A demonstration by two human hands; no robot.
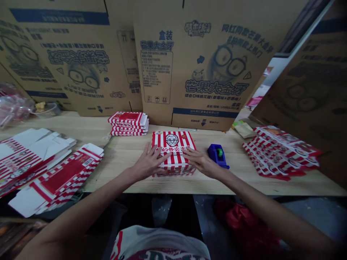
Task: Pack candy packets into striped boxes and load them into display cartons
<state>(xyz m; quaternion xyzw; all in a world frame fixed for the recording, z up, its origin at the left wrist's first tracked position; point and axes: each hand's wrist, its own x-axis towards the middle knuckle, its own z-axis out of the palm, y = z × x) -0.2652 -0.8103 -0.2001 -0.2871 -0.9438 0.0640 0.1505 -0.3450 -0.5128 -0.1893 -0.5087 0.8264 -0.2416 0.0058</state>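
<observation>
Both hands, the left hand and the right hand, are lying flat and unclenched on the red-and-white striped cardboard box, which is sitting closed on the pale wooden tabletop beside a blue tape dispenser.

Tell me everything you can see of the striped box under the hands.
The striped box is a flat, closed carton, seemingly cardboard, with red and white stripes, a cartoon face with glasses and a red band of white lettering. It lies flat on the wooden table near the front edge. The left hand and right hand rest palm-down on its top.
</observation>
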